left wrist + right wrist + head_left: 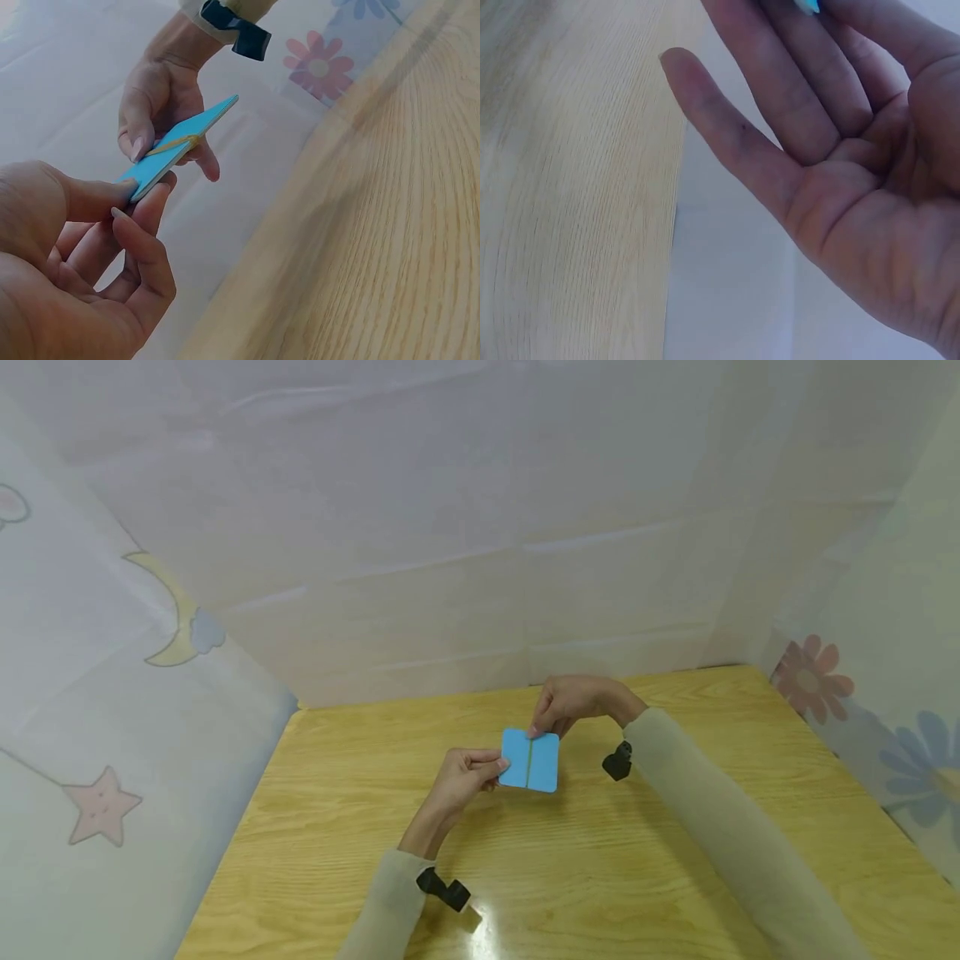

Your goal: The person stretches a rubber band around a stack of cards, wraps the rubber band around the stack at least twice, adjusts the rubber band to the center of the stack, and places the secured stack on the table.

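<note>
A thin square stack of blue cards (543,768) with rounded corners is held up over the table. Round its middle runs a tan rubber band (530,764), seen knotted or doubled at one edge in the left wrist view. My left hand (460,779) pinches the left edge of the stack, thumb on top and fingers beneath. At the far edge, my right hand (573,700) has thumb and fingertips right where the rubber band crosses; I cannot tell whether they grip the band alone or the cards too. In the right wrist view only a blue corner (808,6) shows.
The wooden table (315,827) spreads beneath both hands. A pale cloth wall (420,568) rises along its back edge, with printed side walls left and right. Each sleeve carries a small black wrist device, the left one (444,890) low over the table.
</note>
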Tool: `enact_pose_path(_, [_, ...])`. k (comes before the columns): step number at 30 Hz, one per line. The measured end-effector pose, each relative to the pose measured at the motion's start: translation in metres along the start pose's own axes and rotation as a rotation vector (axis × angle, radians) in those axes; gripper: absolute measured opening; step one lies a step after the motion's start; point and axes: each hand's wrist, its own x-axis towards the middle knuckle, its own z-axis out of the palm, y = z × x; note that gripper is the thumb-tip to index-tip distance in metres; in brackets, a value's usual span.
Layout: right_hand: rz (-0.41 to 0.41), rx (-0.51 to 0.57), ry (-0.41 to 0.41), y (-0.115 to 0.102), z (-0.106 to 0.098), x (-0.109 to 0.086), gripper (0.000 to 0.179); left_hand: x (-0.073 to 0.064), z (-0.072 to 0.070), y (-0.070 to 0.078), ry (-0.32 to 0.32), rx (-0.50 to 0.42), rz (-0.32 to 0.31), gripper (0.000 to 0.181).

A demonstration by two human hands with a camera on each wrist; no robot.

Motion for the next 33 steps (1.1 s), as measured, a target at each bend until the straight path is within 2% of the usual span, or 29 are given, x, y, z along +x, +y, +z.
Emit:
enact_pose_path(5, [-0.008,0.001,0.02,0.003,-0.002,-0.001,0.021,0.0,-0.001,-0.001,-0.001,-0.002,0.003,0.037])
enact_pose_path(9, [-0.011,0.047,0.051,0.009,-0.003,-0.002,0.02,-0.001,-0.003,-0.002,0.005,-0.019,-0.012,0.037])
enact_pose_path(14, [-0.051,0.079,0.069,0.013,-0.003,-0.003,0.02,-0.001,-0.005,-0.005,0.003,-0.024,-0.027,0.039])
enact_pose_path(25, [-0.101,-0.012,0.085,0.008,0.005,0.006,0.021,-0.002,-0.002,-0.004,-0.033,-0.035,-0.005,0.041])
enact_pose_path(33, [-0.113,-0.025,0.129,0.007,0.007,0.008,0.02,-0.003,-0.003,-0.001,0.005,-0.039,-0.015,0.037])
